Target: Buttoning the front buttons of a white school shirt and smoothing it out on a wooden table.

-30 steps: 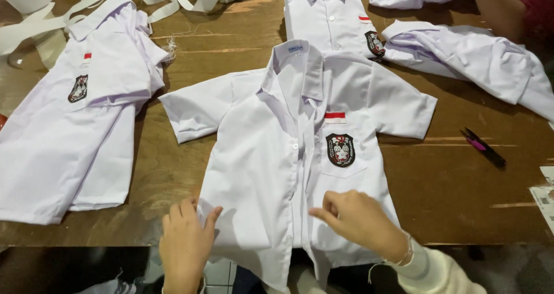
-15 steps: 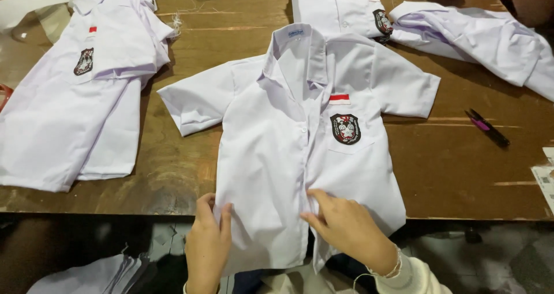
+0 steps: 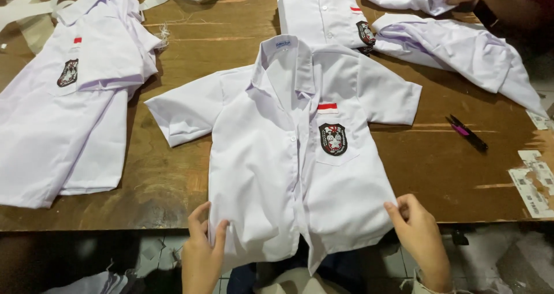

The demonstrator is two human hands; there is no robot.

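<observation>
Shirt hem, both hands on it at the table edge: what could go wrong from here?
1. The shirt hem hangs past the table edge where the left hand and right hand pinch it; a tug may drag it off.
2. The front placket gapes near the hem, so the panels could end up misaligned.
3. The snips lie close to the sleeve; a sliding sleeve might snag them.

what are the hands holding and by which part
Both hands grip the white short-sleeved shirt by its bottom hem: the left hand at the hem's left corner, the right hand at its right corner, by the table edge.
</observation>
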